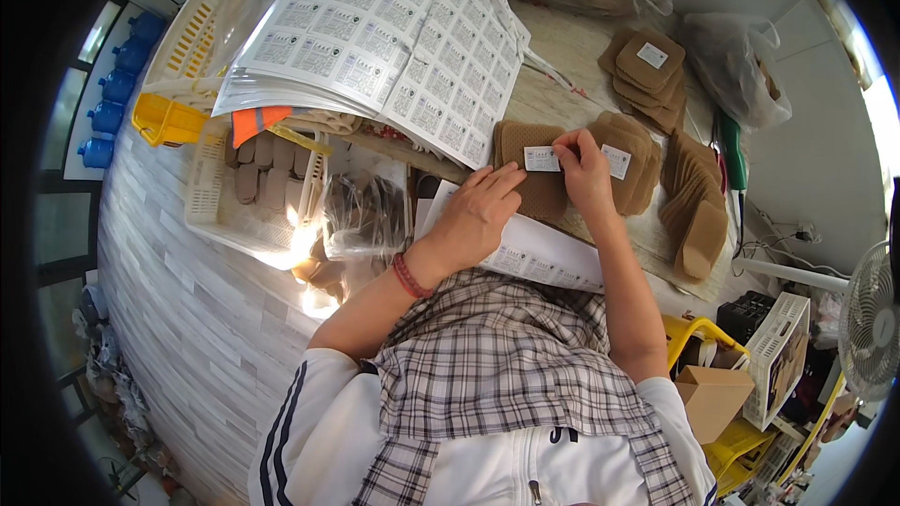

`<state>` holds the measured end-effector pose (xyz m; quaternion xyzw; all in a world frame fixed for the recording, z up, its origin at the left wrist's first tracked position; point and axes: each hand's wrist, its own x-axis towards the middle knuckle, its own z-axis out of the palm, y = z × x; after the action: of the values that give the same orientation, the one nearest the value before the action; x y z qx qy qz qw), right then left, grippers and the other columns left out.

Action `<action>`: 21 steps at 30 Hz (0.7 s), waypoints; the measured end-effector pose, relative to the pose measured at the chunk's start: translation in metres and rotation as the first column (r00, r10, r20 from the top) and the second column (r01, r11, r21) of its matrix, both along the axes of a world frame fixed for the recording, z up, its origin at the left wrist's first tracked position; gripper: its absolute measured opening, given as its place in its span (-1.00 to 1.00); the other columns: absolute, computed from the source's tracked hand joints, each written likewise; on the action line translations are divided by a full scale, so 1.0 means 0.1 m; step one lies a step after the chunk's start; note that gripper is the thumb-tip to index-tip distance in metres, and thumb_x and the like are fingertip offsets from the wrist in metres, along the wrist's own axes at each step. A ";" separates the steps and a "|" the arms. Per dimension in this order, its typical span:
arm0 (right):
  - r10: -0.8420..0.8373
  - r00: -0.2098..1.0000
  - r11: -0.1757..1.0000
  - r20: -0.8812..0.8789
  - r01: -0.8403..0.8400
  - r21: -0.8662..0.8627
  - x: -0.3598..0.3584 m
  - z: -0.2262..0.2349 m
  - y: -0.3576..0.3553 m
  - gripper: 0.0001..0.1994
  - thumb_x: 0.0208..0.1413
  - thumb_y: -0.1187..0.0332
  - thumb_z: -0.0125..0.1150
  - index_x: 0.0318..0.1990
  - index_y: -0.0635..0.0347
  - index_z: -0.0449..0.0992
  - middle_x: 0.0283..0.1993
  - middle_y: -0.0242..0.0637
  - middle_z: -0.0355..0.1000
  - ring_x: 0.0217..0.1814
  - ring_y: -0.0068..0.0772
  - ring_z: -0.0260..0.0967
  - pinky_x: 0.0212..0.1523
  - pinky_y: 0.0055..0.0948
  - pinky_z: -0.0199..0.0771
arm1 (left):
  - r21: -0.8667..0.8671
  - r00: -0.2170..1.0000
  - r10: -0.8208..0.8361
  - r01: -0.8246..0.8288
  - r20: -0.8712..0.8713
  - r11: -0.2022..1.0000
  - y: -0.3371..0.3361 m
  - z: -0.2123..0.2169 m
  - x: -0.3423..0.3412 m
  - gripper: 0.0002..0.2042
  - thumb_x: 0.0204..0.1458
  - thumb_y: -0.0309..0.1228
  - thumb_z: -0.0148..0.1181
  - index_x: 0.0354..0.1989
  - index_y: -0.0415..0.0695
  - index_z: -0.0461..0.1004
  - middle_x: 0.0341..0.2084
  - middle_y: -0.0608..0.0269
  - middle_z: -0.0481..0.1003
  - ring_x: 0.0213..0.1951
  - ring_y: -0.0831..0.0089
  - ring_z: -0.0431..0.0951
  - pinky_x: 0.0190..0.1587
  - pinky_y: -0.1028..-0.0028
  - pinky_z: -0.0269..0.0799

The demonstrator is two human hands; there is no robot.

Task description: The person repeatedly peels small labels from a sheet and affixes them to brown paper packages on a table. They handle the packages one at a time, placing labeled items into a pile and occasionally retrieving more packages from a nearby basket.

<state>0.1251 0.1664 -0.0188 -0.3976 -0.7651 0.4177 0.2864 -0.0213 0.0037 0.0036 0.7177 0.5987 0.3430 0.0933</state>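
Observation:
A brown textured pad [541,199] lies in front of me on the table. On it is a small white printed label [540,160], its right end pinched between the thumb and forefinger of my right hand [587,173]. Whether the label is fully stuck down cannot be seen. My left hand [476,215] rests with fingers stretched out, their tips on the pad's left edge beside the label. Just right of my right hand is another pile of brown pads [639,142], its front one bearing a similar label [616,161].
Big label sheets [352,37] cover the table's left; a label strip [544,258] lies by my lap. More pads stand at the far right [647,75] and in a fanned row [692,197]. Left below are a white crate [202,197] and plastic bag [364,215]; a fan [881,328] stands right.

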 end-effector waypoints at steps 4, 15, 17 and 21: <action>-0.004 1.000 1.000 -0.017 0.004 0.002 -0.01 0.03 -0.04 -0.92 0.18 0.50 0.20 -0.23 0.29 0.45 -0.34 -0.12 0.53 -0.28 -0.24 0.51 -0.20 -0.34 0.49 | 0.002 1.000 -0.003 0.003 0.003 1.000 0.01 0.01 0.00 -0.91 0.06 -0.57 0.04 -0.37 -0.35 0.43 0.07 -0.20 0.44 0.22 -0.08 0.38 0.26 0.03 0.26; -0.036 0.999 0.990 0.001 0.036 0.139 -0.06 0.05 -0.12 -0.93 0.16 0.50 0.19 -0.24 0.26 0.45 -0.34 -0.05 0.51 -0.27 0.02 0.50 -0.26 -0.22 0.48 | -0.014 1.000 -0.014 0.014 0.005 1.000 0.04 0.13 0.01 -0.92 0.00 -0.59 0.00 -0.41 -0.33 0.42 0.19 -0.15 0.36 0.17 -0.02 0.39 0.23 0.09 0.24; -0.026 0.999 0.982 0.021 0.022 0.187 -0.05 0.04 -0.13 -0.92 0.16 0.50 0.18 -0.22 0.24 0.44 -0.32 -0.06 0.50 -0.25 0.05 0.49 -0.27 -0.17 0.48 | -0.024 0.998 -0.025 0.024 -0.060 0.999 0.04 0.13 0.01 -0.92 0.00 -0.58 0.00 -0.42 -0.32 0.42 0.22 -0.13 0.35 0.20 0.00 0.36 0.24 0.09 0.22; -0.033 0.991 0.943 0.128 -0.011 0.332 -0.04 0.03 -0.19 -0.83 0.17 0.47 0.15 -0.08 0.18 0.44 -0.18 -0.09 0.46 -0.21 0.06 0.48 -0.28 -0.11 0.49 | -0.054 0.993 -0.009 0.003 -0.122 0.999 0.04 0.07 0.05 -0.92 -0.02 -0.58 -0.01 -0.43 -0.30 0.43 0.23 -0.08 0.35 0.26 0.04 0.31 0.25 0.05 0.18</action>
<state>0.1214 0.1477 -0.0159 -0.3747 -0.8395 0.2542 0.3005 -0.0163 0.0073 0.0105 0.7364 0.6102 0.2821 0.0768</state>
